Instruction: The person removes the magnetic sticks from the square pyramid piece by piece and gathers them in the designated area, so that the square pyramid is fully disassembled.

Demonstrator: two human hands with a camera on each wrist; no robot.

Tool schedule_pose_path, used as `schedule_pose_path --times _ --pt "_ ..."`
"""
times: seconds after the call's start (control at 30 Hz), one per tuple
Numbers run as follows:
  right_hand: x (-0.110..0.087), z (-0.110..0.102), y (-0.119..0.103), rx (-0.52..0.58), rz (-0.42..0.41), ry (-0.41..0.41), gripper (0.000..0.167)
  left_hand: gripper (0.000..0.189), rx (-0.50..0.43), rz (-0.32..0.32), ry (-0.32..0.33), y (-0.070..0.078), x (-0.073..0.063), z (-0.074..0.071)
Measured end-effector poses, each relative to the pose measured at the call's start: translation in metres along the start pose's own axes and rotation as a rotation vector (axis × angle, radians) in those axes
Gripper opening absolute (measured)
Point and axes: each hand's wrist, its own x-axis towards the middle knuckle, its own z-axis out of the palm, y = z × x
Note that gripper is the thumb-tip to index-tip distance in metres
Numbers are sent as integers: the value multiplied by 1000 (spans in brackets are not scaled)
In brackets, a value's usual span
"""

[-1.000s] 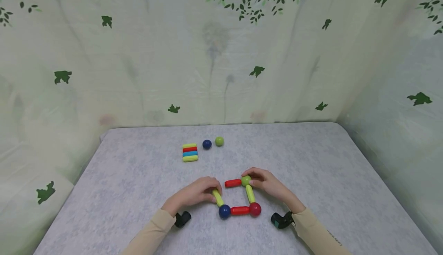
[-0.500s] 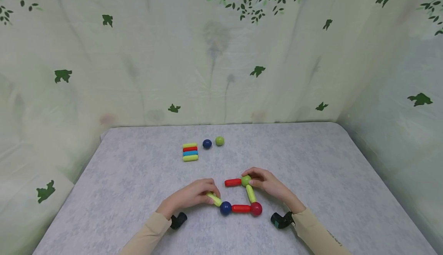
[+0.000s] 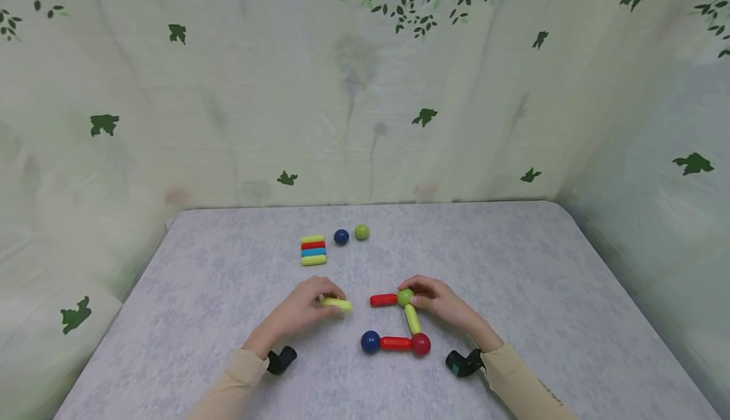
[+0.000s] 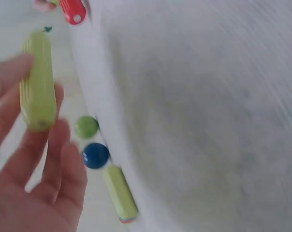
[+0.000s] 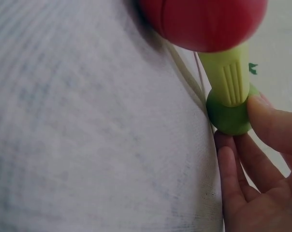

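My left hand (image 3: 305,309) pinches a yellow-green ribbed rod (image 4: 38,82) between thumb and fingers, apart from the other pieces. With thumb and fingertips my right hand (image 3: 436,299) holds a green ball (image 3: 405,298). From that ball a red rod (image 3: 383,300) points left, and a yellow-green rod (image 3: 412,318) runs down to a red ball (image 3: 421,344). Another red rod (image 3: 396,343) joins the red ball to a dark blue ball (image 3: 370,342), so the chain has a gap on its left side.
Farther back on the grey cloth-covered table (image 3: 485,249) lies a row of rods, yellow-green, red, blue and yellow-green (image 3: 313,260). Beside them sit a loose blue ball (image 3: 341,237) and a loose green ball (image 3: 362,232). A leaf-patterned curtain (image 3: 365,90) hangs behind the table.
The yellow-green rod in my left hand swung outward on the blue ball, then came off it. That hand moved up and left with the rod. My right hand stayed in place.
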Motion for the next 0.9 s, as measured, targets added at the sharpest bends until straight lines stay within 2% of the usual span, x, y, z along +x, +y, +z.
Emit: schedule_pose_path --times 0.13,0.23,0.4,0.53,0.67,0.9 --pt "0 -1 0 2 2 1 24 16 18 -132 166 -13 0 -7" --pt "-1 0 0 5 8 4 24 17 65 -154 255 -22 5 -11" --pt "-1 1 -1 9 8 1 25 15 170 -173 345 -33 14 -18" --pt "-1 1 -2 2 5 4 24 14 225 -216 366 -36 22 -22" --pt "-1 1 -3 -2 0 3 25 14 286 -254 346 -36 27 -23" --pt "-2 1 -2 -6 -11 -4 25 13 336 -248 293 -36 31 -23"
